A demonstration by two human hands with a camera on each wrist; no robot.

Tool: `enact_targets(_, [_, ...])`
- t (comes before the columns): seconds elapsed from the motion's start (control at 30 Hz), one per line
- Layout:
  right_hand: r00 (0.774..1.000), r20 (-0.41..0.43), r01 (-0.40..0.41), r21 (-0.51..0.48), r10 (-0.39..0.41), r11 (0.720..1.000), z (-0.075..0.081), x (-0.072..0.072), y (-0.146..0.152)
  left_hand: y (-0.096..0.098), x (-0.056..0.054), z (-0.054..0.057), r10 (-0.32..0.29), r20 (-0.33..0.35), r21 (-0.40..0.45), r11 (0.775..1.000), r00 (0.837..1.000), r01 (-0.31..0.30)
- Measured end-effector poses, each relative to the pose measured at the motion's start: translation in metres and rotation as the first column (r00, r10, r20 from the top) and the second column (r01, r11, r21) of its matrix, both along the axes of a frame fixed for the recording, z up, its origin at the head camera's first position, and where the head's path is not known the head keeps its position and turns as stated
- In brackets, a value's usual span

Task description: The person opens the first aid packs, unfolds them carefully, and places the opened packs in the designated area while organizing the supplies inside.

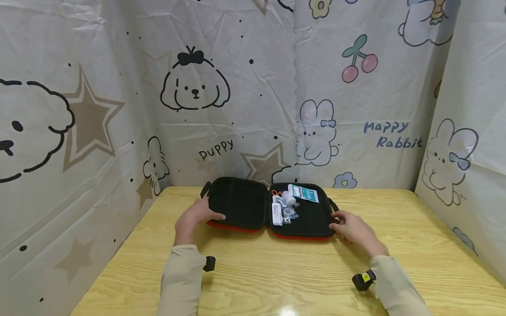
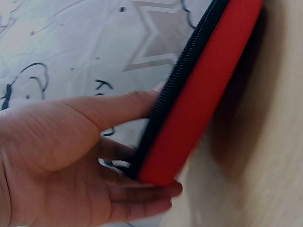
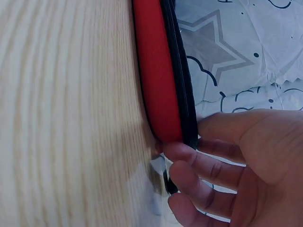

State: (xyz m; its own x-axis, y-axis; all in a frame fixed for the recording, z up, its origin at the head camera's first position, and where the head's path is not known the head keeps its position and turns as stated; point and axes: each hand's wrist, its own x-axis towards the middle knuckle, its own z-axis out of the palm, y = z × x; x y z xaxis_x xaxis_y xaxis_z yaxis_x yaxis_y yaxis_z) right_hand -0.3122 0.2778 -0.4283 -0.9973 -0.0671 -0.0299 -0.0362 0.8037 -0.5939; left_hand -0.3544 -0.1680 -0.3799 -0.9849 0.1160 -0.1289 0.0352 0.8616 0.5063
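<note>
A zippered case (image 1: 238, 202), red outside and black inside, lies spread open on the table. My left hand (image 1: 196, 216) grips the outer side of its left half, thumb over the rim and fingers against the red shell (image 2: 189, 109). At the outer front corner of the right half, my right hand (image 1: 353, 228) pinches the rim between thumb and fingers. That half holds a white-and-teal packet (image 1: 303, 193), a white roll (image 1: 289, 198), orange scissor-like loops (image 1: 275, 192), a white printed strip-shaped pack (image 1: 277, 214) and a small bagged ring-shaped roll (image 1: 289, 213).
The wooden table (image 1: 276, 272) runs from the case toward me. A patterned cloth (image 1: 237, 123) hangs behind it and along both sides. Dark carry handles show at the case's outer ends, one a strap (image 1: 333, 204) beside my right hand.
</note>
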Motion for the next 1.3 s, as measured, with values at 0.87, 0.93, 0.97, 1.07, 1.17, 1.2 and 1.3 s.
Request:
enact_targets(0.87, [0.997, 0.077, -0.018, -0.111, 0.027, 0.994, -0.006, 0.0, 0.008, 0.056, -0.001, -0.007, 0.09, -0.244, -0.155, 0.979, 0.965, -0.13])
enact_targets(0.93, [0.996, 0.081, -0.013, -0.112, 0.022, 0.994, -0.006, -0.001, 0.009, 0.068, -0.003, -0.007, 0.049, -0.277, -0.151, 0.984, 0.96, -0.093])
enact_targets(0.97, [0.996, 0.084, -0.009, -0.111, 0.018, 0.994, -0.006, -0.002, 0.01, 0.073, -0.005, -0.007, 0.023, -0.295, -0.148, 0.987, 0.955, -0.069])
enact_targets(1.07, [0.996, 0.089, -0.004, -0.11, 0.014, 0.994, -0.006, -0.002, 0.01, 0.088, -0.009, -0.006, -0.071, -0.326, -0.149, 0.989, 0.943, 0.023])
enact_targets(1.17, [0.996, 0.091, -0.002, -0.107, 0.012, 0.994, -0.006, -0.003, 0.01, 0.101, -0.012, -0.008, -0.153, -0.342, -0.163, 0.981, 0.927, 0.101])
enact_targets(1.2, [0.996, 0.091, -0.005, -0.108, 0.015, 0.994, -0.005, -0.003, 0.01, 0.105, -0.013, -0.009, -0.169, -0.344, -0.169, 0.979, 0.924, 0.116])
enact_targets(1.3, [0.995, 0.096, -0.004, -0.115, 0.015, 0.993, -0.006, -0.003, 0.009, 0.114, -0.015, -0.014, -0.201, -0.362, -0.187, 0.972, 0.91, 0.14])
